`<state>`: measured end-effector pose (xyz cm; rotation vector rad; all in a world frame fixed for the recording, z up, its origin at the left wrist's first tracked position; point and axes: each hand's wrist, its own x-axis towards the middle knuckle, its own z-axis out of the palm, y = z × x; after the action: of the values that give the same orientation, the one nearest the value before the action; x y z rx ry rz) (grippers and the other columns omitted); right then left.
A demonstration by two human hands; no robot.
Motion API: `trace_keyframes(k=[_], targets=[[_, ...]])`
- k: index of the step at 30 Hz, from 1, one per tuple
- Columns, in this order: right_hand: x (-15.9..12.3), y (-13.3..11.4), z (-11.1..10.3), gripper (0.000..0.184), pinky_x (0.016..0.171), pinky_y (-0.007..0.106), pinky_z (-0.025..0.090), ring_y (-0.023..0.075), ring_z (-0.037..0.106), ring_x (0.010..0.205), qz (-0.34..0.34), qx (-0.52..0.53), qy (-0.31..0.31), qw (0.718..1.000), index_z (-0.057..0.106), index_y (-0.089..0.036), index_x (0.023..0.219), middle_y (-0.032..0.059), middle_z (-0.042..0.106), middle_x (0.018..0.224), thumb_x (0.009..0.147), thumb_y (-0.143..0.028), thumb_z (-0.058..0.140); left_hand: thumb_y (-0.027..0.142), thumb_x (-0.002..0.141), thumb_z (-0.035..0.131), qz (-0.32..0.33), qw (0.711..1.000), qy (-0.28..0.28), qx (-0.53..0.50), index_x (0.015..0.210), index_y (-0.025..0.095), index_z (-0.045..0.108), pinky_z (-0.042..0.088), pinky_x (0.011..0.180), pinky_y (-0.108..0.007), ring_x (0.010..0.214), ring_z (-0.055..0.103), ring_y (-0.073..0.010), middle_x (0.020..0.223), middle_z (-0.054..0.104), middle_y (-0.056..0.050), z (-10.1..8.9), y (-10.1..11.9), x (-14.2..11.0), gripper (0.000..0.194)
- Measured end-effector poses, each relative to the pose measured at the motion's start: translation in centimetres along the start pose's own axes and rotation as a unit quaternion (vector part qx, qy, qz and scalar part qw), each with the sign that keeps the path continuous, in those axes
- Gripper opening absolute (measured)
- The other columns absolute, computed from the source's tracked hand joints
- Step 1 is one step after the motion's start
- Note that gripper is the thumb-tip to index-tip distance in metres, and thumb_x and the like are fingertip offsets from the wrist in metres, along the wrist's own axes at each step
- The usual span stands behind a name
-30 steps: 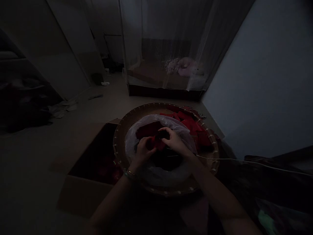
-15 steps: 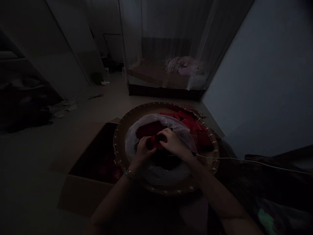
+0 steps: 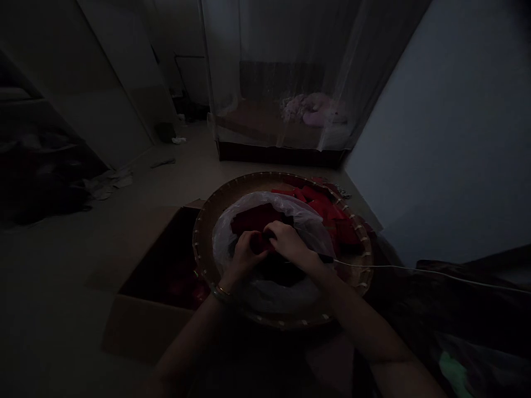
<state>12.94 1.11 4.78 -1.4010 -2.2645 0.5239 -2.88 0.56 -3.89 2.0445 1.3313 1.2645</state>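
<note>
Two hands work on one small red piece (image 3: pixel 260 243): my left grip (image 3: pixel 244 253) pinches its near-left side, and my right grip (image 3: pixel 287 241) pinches it from the right, fingers curled, though the gloom hides the exact contact. It sits between my fingertips, above the dark middle of the translucent plastic (image 3: pixel 224 229) in the round bamboo tray (image 3: pixel 197 243). I'd press lightly and evenly from both sides, steadying with the left while the right does the finer shaping, and mind the white cord (image 3: pixel 381 267), whose dark end lies just beside my right wrist. The piece looks deep red, darker in the shadow of my fingers, and seems curved or folded; I can't tell whether it's cloth or card. Brighter red pieces (image 3: pixel 326 209) lie heaped at the tray's far right.
</note>
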Motion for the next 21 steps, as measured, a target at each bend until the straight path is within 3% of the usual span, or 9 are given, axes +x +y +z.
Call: trace_keyframes(k=[3, 7, 11, 14, 17, 21], targets=[[-0.2, 0.1, -0.1, 0.036, 0.088, 0.031, 0.044, 0.0174, 0.059, 0.093, -0.021, 0.04, 0.0, 0.999, 0.063, -0.017, 0.1, 0.0068, 0.065, 0.099, 0.075, 0.0, 0.043, 0.021, 0.064, 0.071, -0.005, 1.0, 0.0, -0.005, 0.103, 0.02, 0.052, 0.049, 0.076, -0.033, 0.087, 0.057, -0.0187, 0.096, 0.058, -0.005, 0.1, 0.0, 0.0, 0.044], [-0.8, 1.1, 0.0, 0.044, 0.093, 0.034, 0.043, 0.0184, 0.055, 0.103, -0.002, 0.085, 0.102, 0.991, 0.057, -0.018, 0.113, 0.0086, 0.059, 0.113, 0.074, -0.003, 0.043, 0.021, 0.064, 0.071, -0.011, 1.0, 0.008, -0.016, 0.106, 0.019, 0.051, 0.049, 0.077, -0.033, 0.09, 0.058, -0.0191, 0.099, 0.058, -0.006, 0.2, -0.2, -0.1, 0.047], [-1.2, 2.1, 1.1, 0.045, 0.082, 0.034, 0.049, 0.0174, 0.062, 0.088, 0.066, 0.15, 0.055, 0.985, 0.052, -0.017, 0.119, 0.0102, 0.061, 0.111, 0.074, -0.013, 0.055, 0.021, 0.064, 0.071, -0.007, 1.0, 0.011, -0.014, 0.108, 0.019, 0.05, 0.048, 0.081, -0.035, 0.094, 0.057, -0.0203, 0.103, 0.057, -0.007, 0.1, -0.1, -0.1, 0.049], [-1.0, 2.1, 1.7, 0.035, 0.073, 0.03, 0.052, 0.0152, 0.064, 0.078, 0.09, 0.205, 0.065, 0.972, 0.059, -0.017, 0.107, 0.0056, 0.067, 0.094, 0.072, -0.013, 0.057, 0.02, 0.065, 0.07, 0.002, 1.0, 0.008, -0.012, 0.112, 0.019, 0.05, 0.047, 0.083, -0.035, 0.095, 0.056, -0.0201, 0.104, 0.056, -0.006, -0.1, 0.2, -0.1, 0.051], [-0.9, 1.6, 1.7, 0.025, 0.076, 0.03, 0.051, 0.0158, 0.065, 0.083, 0.055, 0.217, 0.115, 0.968, 0.063, -0.019, 0.095, 0.0025, 0.069, 0.089, 0.073, -0.012, 0.056, 0.018, 0.067, 0.069, 0.01, 1.0, -0.01, -0.001, 0.123, 0.023, 0.047, 0.047, 0.083, -0.033, 0.095, 0.054, -0.0186, 0.106, 0.054, -0.005, -0.4, 0.5, -0.1, 0.06], [-0.9, 1.0, 1.5, 0.026, 0.081, 0.031, 0.05, 0.0158, 0.065, 0.086, 0.013, 0.219, 0.13, 0.967, 0.063, -0.021, 0.098, 0.0023, 0.069, 0.094, 0.076, -0.012, 0.052, 0.02, 0.071, 0.066, 0.021, 0.999, -0.022, 0.04, 0.132, 0.029, 0.041, 0.047, 0.081, -0.031, 0.091, 0.053, -0.0169, 0.103, 0.05, -0.004, -0.5, 0.5, -0.3, 0.066]])
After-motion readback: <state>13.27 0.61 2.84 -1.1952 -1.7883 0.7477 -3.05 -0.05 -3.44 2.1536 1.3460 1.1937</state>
